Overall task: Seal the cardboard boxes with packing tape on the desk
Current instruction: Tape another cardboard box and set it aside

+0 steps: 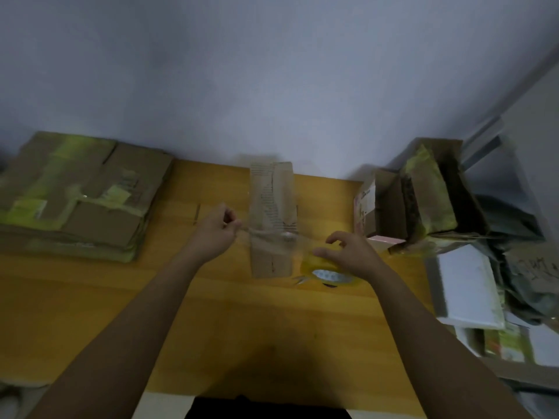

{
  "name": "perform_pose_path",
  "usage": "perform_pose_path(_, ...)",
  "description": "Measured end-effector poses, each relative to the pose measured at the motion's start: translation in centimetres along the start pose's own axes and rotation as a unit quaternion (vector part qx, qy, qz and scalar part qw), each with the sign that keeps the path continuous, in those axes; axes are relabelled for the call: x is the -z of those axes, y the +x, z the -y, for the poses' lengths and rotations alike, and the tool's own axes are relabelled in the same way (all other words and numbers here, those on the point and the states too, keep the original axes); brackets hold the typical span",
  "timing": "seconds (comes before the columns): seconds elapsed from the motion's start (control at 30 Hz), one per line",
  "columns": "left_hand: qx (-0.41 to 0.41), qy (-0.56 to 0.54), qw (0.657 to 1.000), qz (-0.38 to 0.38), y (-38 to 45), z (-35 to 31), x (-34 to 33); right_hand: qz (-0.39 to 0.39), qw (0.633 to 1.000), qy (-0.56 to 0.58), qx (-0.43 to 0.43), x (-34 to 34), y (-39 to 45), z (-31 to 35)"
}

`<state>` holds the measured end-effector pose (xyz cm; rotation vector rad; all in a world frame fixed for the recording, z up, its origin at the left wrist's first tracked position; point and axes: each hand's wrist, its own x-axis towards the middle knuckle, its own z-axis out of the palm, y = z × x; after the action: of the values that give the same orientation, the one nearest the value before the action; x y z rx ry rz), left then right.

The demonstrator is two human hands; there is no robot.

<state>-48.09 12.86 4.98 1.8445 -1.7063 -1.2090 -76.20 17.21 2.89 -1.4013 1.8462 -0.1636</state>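
Your left hand (222,226) pinches the free end of the clear tape (272,234), stretched over the narrow box (272,219) mid-desk; it looks thin and clingy, so keep it taut. Your right hand (348,252) grips the light yellow roll (326,272) just beside the box

Two bare arms of a person, seen from above.

The left hand (215,229) and the right hand (352,252) wear no gloves, rings or watch. Both forearms are without sleeves up to the picture's lower edge. A dark piece of clothing shows at the bottom centre.
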Motion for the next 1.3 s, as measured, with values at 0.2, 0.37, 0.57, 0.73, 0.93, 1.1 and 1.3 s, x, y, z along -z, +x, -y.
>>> perform_pose_path(0.2, 0.141, -0.218, 0.966, 0.005, 1.5, 2.8, -0.2, 0.022, 0.991, 0.111, 0.076, -0.7, 1.0, 0.3)
perform_pose_path(0.37, 0.119, -0.247, 0.962, -0.003, 1.4, 3.7, -1.6, -0.029, 0.997, -0.049, 0.046, 0.4, 2.7, 1.1)
perform_pose_path(0.57, 0.095, -0.187, 0.976, -0.063, 2.2, 4.4, -2.9, -0.003, 0.987, -0.153, 0.046, 1.3, 5.5, 2.9)
perform_pose_path(0.73, 0.107, -0.187, 0.974, -0.07, 3.2, 5.5, -3.5, 0.048, 0.982, -0.182, 0.028, 1.6, 7.3, 3.1)
perform_pose_path(0.93, 0.118, -0.191, 0.972, -0.071, 4.2, 5.8, -3.8, 0.059, 0.982, -0.176, 0.017, 1.8, 8.2, 3.0)
perform_pose_path(1.1, 0.11, -0.202, 0.972, -0.054, 4.6, 6.1, -4.0, 0.073, 0.983, -0.167, 0.021, 1.9, 8.4, 3.1)
perform_pose_path(1.3, 0.157, -0.236, 0.959, -0.031, 5.0, 7.4, -5.5, 0.094, 0.98, -0.178, 0.003, 0.9, 8.6, 3.3)
